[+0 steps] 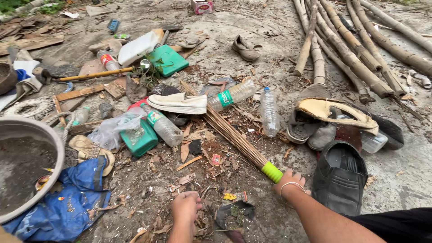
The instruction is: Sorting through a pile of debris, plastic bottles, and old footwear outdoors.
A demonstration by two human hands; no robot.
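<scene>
My right hand (290,182) is closed around the bright green handle end of a stick broom (234,135), whose brown bristle bundle lies on the dirty ground and points up and left. My left hand (185,206) is down on the ground among dry leaves and scraps, fingers curled; whether it holds anything is hidden. A piece of dark torn debris (231,215) lies between my hands.
Several empty plastic bottles (269,112), a white shoe (179,103), worn shoes (340,173), green lids (167,60), a blue cloth (72,202) and a grey basin (27,162) litter the ground. Bamboo poles (355,49) lie at the top right.
</scene>
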